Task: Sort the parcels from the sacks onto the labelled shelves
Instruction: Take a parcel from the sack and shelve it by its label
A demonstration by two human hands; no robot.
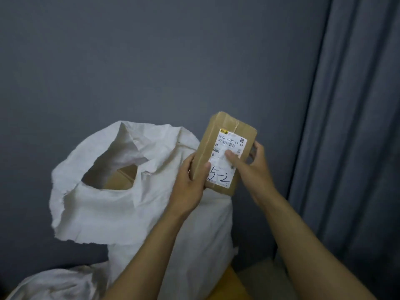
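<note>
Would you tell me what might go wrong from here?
The right hand has its thumb over part of the white shipping label on the small brown cardboard parcel, and the left hand crowds the handwritten 5-2, so the shelf could be misread. The slumped white woven sack might topple.

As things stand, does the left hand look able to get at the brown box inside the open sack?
Probably not yet: the left hand grips the labelled parcel together with the right hand. The sack gapes open beside it, with nothing over the brown box.
</note>
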